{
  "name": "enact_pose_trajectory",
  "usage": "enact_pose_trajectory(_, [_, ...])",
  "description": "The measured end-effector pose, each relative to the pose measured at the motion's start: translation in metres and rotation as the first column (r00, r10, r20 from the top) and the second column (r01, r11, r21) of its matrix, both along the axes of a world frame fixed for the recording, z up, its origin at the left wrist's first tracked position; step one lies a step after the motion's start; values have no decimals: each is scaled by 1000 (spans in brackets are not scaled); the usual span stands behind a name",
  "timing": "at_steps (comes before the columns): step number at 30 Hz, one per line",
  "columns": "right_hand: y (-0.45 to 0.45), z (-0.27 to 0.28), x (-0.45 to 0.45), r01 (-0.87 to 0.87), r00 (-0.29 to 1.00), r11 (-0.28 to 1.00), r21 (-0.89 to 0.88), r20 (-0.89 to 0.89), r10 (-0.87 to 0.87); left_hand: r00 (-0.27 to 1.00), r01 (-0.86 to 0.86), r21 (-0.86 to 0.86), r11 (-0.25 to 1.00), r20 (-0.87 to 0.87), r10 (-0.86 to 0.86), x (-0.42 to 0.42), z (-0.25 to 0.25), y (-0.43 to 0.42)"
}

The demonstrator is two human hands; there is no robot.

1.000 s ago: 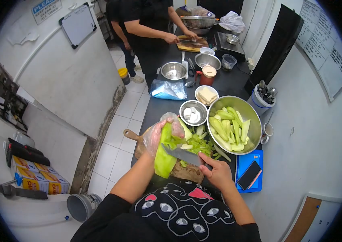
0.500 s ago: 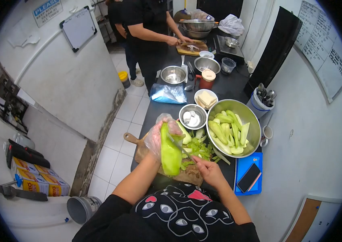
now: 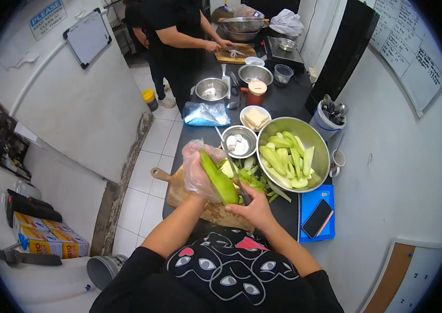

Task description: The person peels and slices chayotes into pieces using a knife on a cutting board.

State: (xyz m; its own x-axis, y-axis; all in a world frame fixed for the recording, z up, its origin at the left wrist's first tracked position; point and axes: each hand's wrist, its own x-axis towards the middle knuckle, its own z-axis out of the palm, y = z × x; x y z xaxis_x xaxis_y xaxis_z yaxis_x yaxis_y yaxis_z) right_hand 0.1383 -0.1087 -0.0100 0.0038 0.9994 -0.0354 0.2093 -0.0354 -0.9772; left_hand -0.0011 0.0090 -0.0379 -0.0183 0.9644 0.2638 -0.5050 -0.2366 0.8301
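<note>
My left hand, in a clear plastic glove, grips a green vegetable piece tilted above the wooden cutting board. My bare right hand is closed on the handle of a knife, whose blade points up and away beside the vegetable. Green peelings lie just beyond, at the board's right side. A large steel bowl of pale green pieces stands to the right. Behind the peelings sits a small steel bowl with white contents.
Past the small bowl are a plate of pale yellow blocks, a blue plastic bag and a red mug. A phone lies on a blue folder at right. At the far end, a co-worker cuts on another board.
The vegetable has tilted, its lower end now toward my right hand. The knife has swung from across the vegetable to pointing away. The whole view has shifted slightly.
</note>
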Motion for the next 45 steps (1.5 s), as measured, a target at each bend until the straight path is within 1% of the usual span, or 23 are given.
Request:
enact_pose_trajectory(2, [2, -1, -8, 19, 999, 994, 104, 41, -23, 995, 0, -60, 998, 103, 6, 4, 33, -17])
enact_pose_trajectory(4, [5, -5, -13, 36, 996, 987, 159, 69, -47, 959, 64, -119, 991, 281, -28, 7, 51, -27])
enact_pose_trajectory(6, [7, -3, -9, 43, 986, 957, 285, 143, -87, 848, 198, -152, 968, 522, -92, 7, 55, -31])
enact_pose_trajectory(9, [15, 4, 5, 15, 972, 912, 411, 206, -109, 763, 461, -189, 867, 582, -279, -3, 43, -22])
enact_pose_trajectory(12, [27, 12, 19, -33, 958, 854, 520, 260, -121, 890, 421, -536, 731, 400, -219, -6, 46, -31])
enact_pose_trajectory(14, [36, 7, 30, -121, 940, 832, 541, 332, -79, 755, 646, -455, 612, 495, -429, -6, 16, -33])
enact_pose_trajectory(16, [37, 4, 31, -159, 921, 840, 519, 384, -63, 568, 822, -359, 442, 564, -599, -8, -10, -36])
enact_pose_trajectory(19, [38, 6, 37, -192, 871, 870, 455, 487, -63, 298, 952, -212, 220, 801, -519, -1, -8, -32])
enact_pose_trajectory(22, [34, 18, 37, -203, 814, 893, 401, 576, -73, 360, 933, -309, 185, 800, -480, 1, -6, -28])
enact_pose_trajectory(23, [34, 17, 38, -207, 787, 901, 381, 612, -78, 417, 909, -344, 236, 750, -513, 1, -7, -28])
enact_pose_trajectory(26, [31, 25, 41, -218, 724, 923, 316, 687, -64, 449, 893, -343, 291, 727, -519, 3, -6, -25])
enact_pose_trajectory(27, [30, 28, 42, -221, 695, 930, 293, 716, -61, 463, 886, -357, 294, 696, -549, 0, 6, -25])
enact_pose_trajectory(30, [26, 32, 42, -210, 649, 938, 276, 757, -77, 574, 818, -343, 462, 545, -611, 0, -44, -11])
enact_pose_trajectory(34, [19, 25, 39, -118, 664, 928, 354, 722, -191, 755, 639, -341, 690, 451, -476, 1, -65, 2])
enact_pose_trajectory(35, [18, 20, 40, -67, 719, 925, 374, 661, -215, 890, 454, -669, 588, 362, -276, -8, -129, 27])
enact_pose_trajectory(36, [17, 13, 41, -14, 767, 923, 385, 596, -237, 878, 474, -663, 579, 408, -252, -11, -109, 22])
enact_pose_trajectory(37, [16, 6, 42, 40, 810, 922, 386, 528, -256, 862, 495, -657, 568, 453, -228, -8, -63, 10])
enact_pose_trajectory(38, [16, 3, 42, 95, 846, 921, 378, 457, -275, 844, 517, -651, 555, 497, -203, -6, -34, 8])
enact_pose_trajectory(39, [14, 6, 42, 110, 860, 940, 324, 443, -253, 865, 494, -734, 465, 467, -182, -7, -26, 17])
enact_pose_trajectory(42, [10, -7, 45, 128, 979, 984, 127, 144, -146, 756, 626, -584, 516, 618, -218, -15, -46, 29])
enact_pose_trajectory(43, [10, -9, 44, 102, 990, 980, 172, 80, -117, 783, 569, -626, 533, 611, -119, -10, -27, 28])
enact_pose_trajectory(44, [7, -15, 45, 129, 987, 982, 136, 79, -140, 804, 511, -679, 528, 595, -13, -5, -11, 28])
enact_pose_trajectory(45, [3, -10, 43, 132, 977, 977, 168, 142, -156, 787, 508, -654, 561, 616, 6, -5, -24, 32])
